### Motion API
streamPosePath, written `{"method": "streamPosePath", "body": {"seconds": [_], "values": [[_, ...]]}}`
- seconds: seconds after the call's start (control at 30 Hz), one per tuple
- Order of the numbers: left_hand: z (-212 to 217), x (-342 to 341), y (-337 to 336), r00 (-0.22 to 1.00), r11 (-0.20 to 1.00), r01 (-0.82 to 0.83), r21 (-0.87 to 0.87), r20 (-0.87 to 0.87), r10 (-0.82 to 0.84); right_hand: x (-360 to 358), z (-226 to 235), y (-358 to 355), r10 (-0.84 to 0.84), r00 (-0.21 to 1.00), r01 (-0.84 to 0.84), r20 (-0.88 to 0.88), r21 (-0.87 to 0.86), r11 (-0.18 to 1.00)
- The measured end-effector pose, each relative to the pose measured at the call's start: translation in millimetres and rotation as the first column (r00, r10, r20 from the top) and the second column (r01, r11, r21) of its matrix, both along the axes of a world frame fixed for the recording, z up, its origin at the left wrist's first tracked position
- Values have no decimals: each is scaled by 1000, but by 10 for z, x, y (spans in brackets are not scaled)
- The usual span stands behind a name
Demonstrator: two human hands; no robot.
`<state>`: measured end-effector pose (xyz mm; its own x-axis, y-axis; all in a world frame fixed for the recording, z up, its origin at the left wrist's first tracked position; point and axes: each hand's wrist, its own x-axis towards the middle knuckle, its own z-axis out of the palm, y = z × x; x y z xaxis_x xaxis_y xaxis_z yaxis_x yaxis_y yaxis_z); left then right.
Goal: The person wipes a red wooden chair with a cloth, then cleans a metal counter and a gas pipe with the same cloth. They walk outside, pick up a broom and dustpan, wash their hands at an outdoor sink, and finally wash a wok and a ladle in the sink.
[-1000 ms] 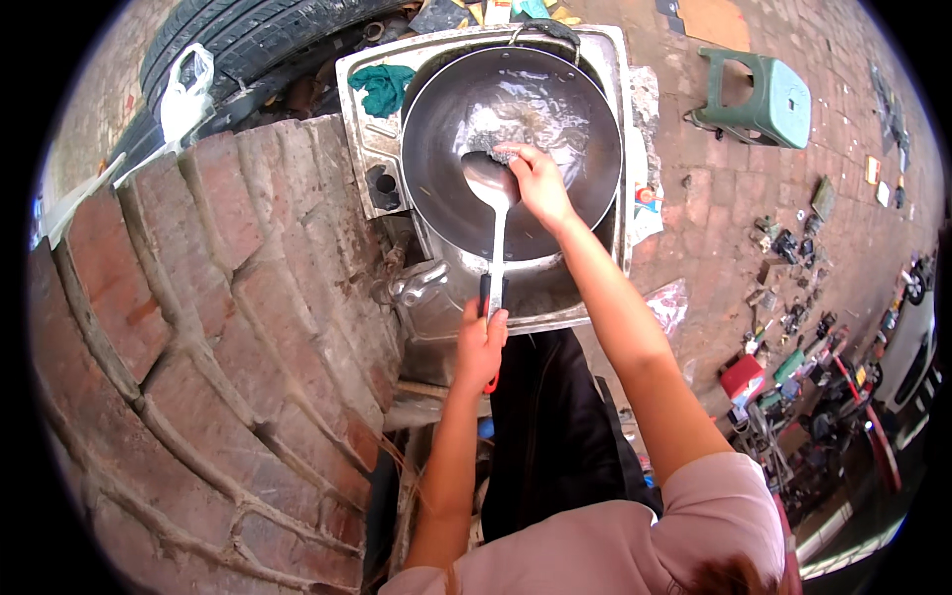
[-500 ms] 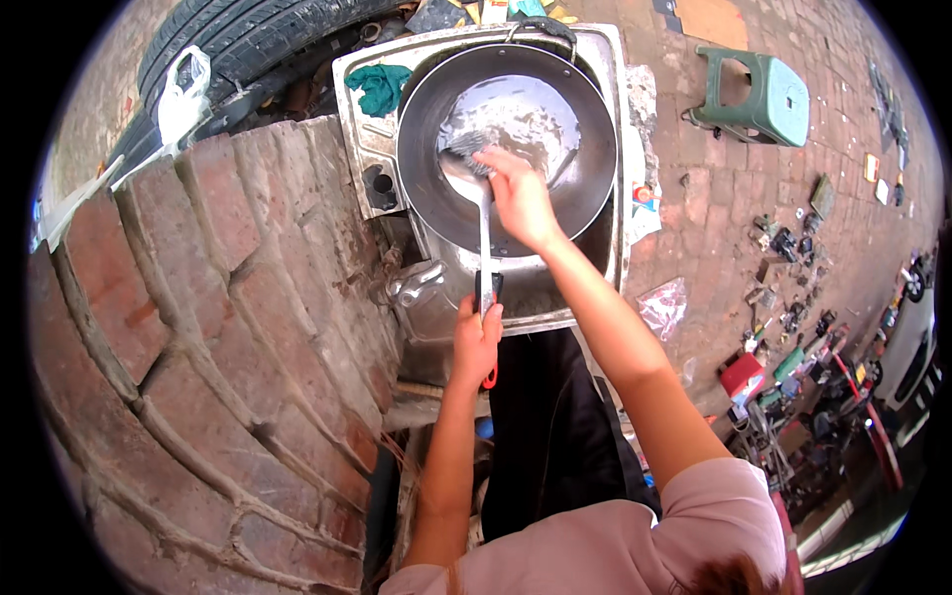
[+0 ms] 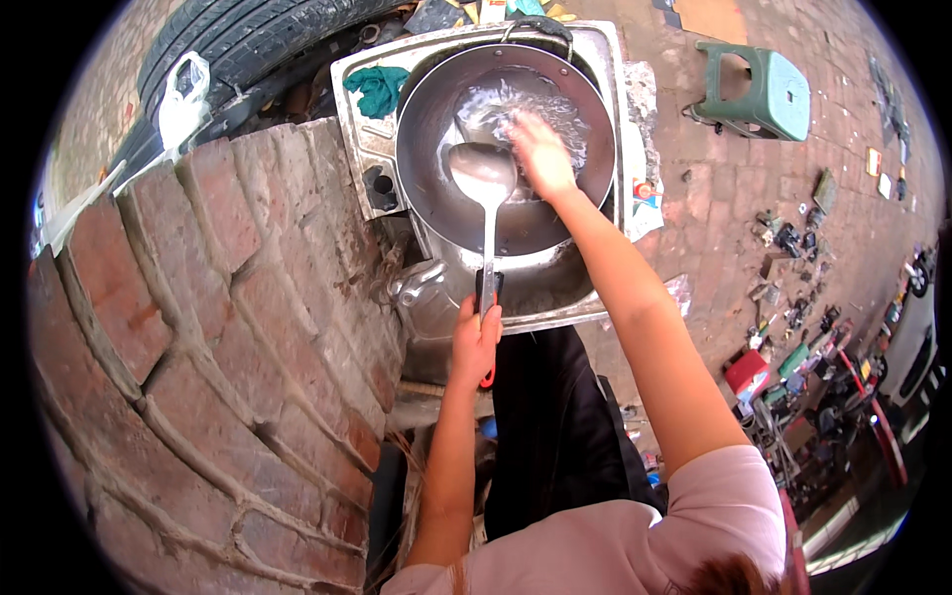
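Observation:
My left hand (image 3: 477, 342) is closed round the black-and-red handle of a metal ladle (image 3: 490, 238). The ladle's round bowl (image 3: 483, 174) is tilted over the near left part of a large dark wok (image 3: 426, 213). The wok holds water (image 3: 555, 114), churned up with ripples and splashes. My right hand (image 3: 540, 154) is over the water, just right of the ladle's bowl and apart from it. Its fingers are smeared by motion, so their grip is unclear. I cannot make out the grey scourer from the earlier frame; it may be hidden by the hand or the splashing.
The wok sits in a worn metal sink (image 3: 362, 149) with a green cloth (image 3: 377, 91) on its left ledge and a tap (image 3: 416, 283) nearby. A brick wall (image 3: 213, 347) runs along the left, with a tyre (image 3: 228, 45) beyond. A green stool (image 3: 759, 94) stands right.
My right hand has moved from the ladle's bowl, where it pressed a grey scourer, to the right and farther into the water. The ladle's bowl is now uncovered, and the water is splashing.

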<state>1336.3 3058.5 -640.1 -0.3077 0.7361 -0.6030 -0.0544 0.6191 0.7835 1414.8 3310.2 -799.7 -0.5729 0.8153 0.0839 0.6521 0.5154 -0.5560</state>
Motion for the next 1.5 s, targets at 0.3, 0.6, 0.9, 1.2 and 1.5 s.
{"method": "streamPosePath", "body": {"seconds": [0.3, 0.6, 0.9, 1.2, 1.5], "values": [[100, -3, 113, 1000, 998, 2, -66, 13, -1, -212, 770, -190, -546, 717, -194, -433, -877, 441], [13, 36, 55, 999, 999, 36, -22, -23, -36, -267, 451, 48, -609, 786, -68, -103, -994, 80], [9, 24, 14, 996, 996, 69, -54, -49, -72, -158, 729, 50, -728, 685, -122, -21, -989, -86], [-81, 33, -76, 996, 998, 55, -39, -68, -58, -179, 656, -86, -811, 583, -289, -55, -947, -143], [-31, 18, -67, 994, 999, -46, -23, 96, 48, -52, 248, 328, -432, 902, 383, 12, -485, 786]]}}
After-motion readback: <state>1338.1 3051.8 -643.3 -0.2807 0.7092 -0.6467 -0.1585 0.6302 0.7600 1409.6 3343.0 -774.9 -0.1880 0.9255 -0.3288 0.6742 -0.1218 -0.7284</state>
